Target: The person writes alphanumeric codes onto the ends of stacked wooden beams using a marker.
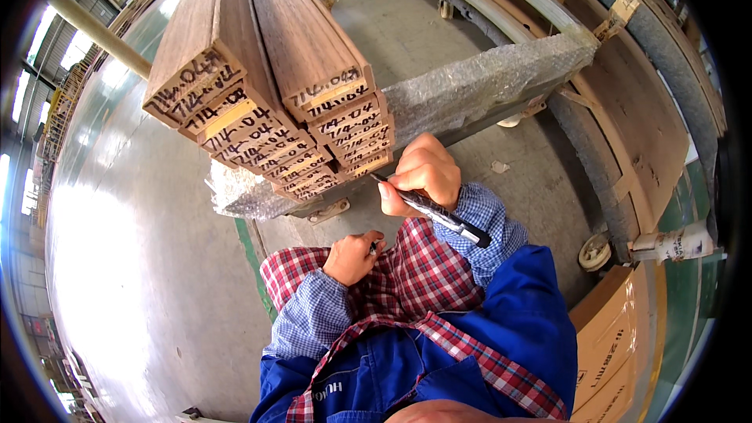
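A black marker pen (458, 225) is gripped in my right hand (428, 175), its tip close to the lower right end of a stack of brown wooden boards (312, 37). Handwritten black marks cover the board ends, which face me in two columns. My left hand (350, 258) is closed over my lap, below the stack. A small dark thing shows between its fingers, too little of it to name. Under my forearms lies a red plaid apron (431, 266).
The boards rest across a beam (493, 82) wrapped in clear plastic. A wheeled metal rack with brown panels (627, 121) stands to the right. A cardboard box (607, 352) is at the lower right. Shiny grey floor (149, 266) stretches to the left.
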Action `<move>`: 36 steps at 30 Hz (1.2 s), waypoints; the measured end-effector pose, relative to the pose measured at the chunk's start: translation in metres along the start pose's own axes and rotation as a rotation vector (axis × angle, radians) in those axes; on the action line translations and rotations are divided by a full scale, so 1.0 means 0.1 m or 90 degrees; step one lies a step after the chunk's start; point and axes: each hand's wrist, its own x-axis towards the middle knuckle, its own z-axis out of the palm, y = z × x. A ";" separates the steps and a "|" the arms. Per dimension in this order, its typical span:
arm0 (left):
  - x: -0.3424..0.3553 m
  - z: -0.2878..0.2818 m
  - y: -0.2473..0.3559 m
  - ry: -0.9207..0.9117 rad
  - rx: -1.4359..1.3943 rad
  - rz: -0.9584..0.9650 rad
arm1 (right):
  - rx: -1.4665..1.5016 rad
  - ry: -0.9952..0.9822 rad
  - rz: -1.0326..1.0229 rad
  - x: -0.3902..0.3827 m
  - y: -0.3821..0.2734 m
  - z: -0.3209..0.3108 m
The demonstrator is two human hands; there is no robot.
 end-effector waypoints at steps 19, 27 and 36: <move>0.00 0.01 -0.01 -0.003 -0.001 0.008 | -0.011 -0.003 0.000 0.00 0.02 -0.05; 0.01 0.01 -0.01 -0.007 0.003 0.009 | -0.028 -0.007 0.009 0.00 0.03 -0.07; 0.02 -0.03 0.04 -0.032 0.000 -0.016 | -0.018 -0.001 0.006 0.01 0.02 -0.08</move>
